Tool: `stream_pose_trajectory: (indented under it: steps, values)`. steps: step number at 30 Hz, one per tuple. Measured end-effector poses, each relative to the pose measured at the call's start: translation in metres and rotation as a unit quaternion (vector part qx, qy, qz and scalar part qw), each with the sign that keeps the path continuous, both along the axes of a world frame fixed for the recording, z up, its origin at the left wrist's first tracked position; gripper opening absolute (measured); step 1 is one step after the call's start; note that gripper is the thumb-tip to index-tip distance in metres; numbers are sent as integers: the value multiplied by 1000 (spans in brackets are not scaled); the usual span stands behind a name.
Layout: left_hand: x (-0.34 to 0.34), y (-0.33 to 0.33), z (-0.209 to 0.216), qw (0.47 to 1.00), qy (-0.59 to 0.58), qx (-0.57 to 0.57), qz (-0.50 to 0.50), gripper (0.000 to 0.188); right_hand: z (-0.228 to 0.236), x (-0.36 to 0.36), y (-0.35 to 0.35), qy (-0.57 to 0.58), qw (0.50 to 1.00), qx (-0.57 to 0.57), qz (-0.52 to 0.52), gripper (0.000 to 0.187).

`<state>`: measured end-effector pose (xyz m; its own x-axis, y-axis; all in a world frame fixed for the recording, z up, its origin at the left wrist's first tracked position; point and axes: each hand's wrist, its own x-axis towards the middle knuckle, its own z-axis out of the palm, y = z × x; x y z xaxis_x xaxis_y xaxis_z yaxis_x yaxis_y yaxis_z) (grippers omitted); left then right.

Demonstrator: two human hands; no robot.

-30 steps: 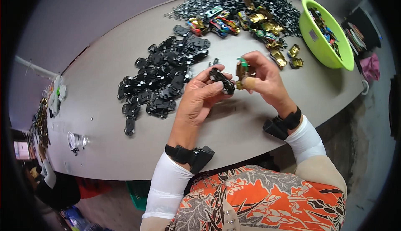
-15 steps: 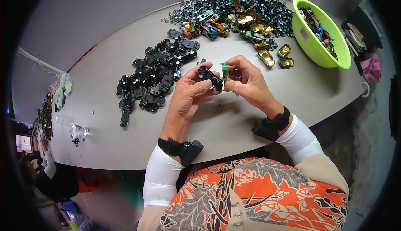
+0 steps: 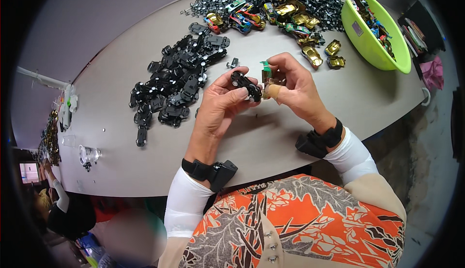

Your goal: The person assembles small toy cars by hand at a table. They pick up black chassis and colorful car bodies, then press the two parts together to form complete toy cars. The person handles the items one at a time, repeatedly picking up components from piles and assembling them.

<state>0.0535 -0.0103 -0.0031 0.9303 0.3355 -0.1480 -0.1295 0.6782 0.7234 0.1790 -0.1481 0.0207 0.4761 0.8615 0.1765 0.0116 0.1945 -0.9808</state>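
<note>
One black toy-car chassis (image 3: pixel 246 86) sits in your left hand (image 3: pixel 220 105), thumb and fingers closed on it above the counter (image 3: pixel 261 156); your right hand (image 3: pixel 298 91) pinches a green-and-gold toy-car body (image 3: pixel 266 69) just beside it. A chassis heap (image 3: pixel 189 91) lies leftward, a lime-green basin (image 3: pixel 365 42) at far right.

The table (image 3: pixel 252 151) carries chassis (image 3: pixel 190 91), cars (image 3: pixel 312 55), 1 basin (image 3: pixel 365 45).

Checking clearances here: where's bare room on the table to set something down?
Mostly bare table: left, between the clear cup and black chassis pile; near edge, between the wristbands; right of the right hand, this side of the green basin. Crowded: that pile, and the far side, heaped with small dark parts and coloured toy cars.
</note>
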Motion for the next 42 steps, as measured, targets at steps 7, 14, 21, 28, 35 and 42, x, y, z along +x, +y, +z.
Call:
stream_pose_trajectory:
  steps: [7,14,21,28,35,42]
  values:
    - [-2,1,0,1000,-2,4,-6,44,-8,-2,4,-18,1000,13,1,31]
    - [-4,-3,3,1000,5,28,2,43,-10,-5,4,-47,998,-26,17,28]
    - [-4,-15,13,995,31,81,43,42,-2,-10,4,-71,997,-26,20,28]
    - [-4,-14,8,993,16,108,39,41,-1,-5,4,-174,984,-27,36,35]
    - [-5,-14,5,978,-5,205,26,41,1,-8,1,-167,985,-36,36,35]
    - [-5,-23,11,963,8,270,-12,42,-2,-9,1,-207,978,-6,4,28]
